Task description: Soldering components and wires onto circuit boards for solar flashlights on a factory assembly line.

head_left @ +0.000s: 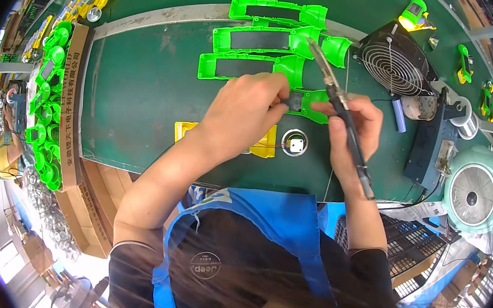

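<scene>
My right hand (359, 126) grips a soldering iron (349, 119) with a dark handle; its metal end points up and away to the left. The right fingertips are at the right end of the nearest green plastic shell (315, 104). Over that shell's left part lies my left hand (248, 104), fingers curled together by its dark panel (295, 101); what they pinch is hidden. Beyond, more green shells (251, 39) lie in a row. Under my left forearm is a yellow shell (266, 141), partly covered. Beside it a round lamp part (295, 142) with a white square and thin wires sits on the bench.
At the right stand a black fan (394, 64), a blue soldering station (432, 139), a solder spool (466, 119) and a pale green fan (473, 193). A purple cylinder (399, 116) lies nearby. Left, a cardboard box (73, 107) borders green parts (49, 105). Another person (3, 148) works far left.
</scene>
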Motion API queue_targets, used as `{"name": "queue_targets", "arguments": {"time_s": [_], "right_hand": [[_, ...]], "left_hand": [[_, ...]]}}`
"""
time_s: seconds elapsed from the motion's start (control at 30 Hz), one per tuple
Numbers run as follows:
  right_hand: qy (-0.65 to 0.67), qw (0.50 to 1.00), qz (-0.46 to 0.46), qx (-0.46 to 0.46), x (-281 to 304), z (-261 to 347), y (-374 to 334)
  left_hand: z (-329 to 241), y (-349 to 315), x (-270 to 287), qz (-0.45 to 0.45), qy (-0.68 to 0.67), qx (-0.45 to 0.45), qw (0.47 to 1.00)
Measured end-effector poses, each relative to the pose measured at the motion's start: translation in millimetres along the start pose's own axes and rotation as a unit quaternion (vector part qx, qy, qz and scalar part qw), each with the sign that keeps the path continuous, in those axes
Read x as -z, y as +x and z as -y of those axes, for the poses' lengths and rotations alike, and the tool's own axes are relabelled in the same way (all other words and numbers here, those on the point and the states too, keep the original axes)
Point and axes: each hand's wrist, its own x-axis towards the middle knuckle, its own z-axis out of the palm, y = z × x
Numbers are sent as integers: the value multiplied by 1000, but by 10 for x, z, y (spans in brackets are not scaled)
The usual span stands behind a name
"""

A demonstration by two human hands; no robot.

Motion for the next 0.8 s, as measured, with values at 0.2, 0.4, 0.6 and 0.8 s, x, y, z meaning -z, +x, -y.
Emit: {"name": "queue_targets", "arguments": {"time_s": [0.2,0.4,0.6,0.8], "right_hand": [[-177,983,46,21,88,-96,-48],[-199,969,103,104,429,75,-137],[68,953,12,-296,294,309,20],[25,920,48,-388,162,216,127]], "left_hand": [[-26,-59,114,24,-155,144,977],[223,-224,367,90,-241,239,936],[307,-49,365,124,95,-91,984],[357,29,324,153,154,-122,968]]}}
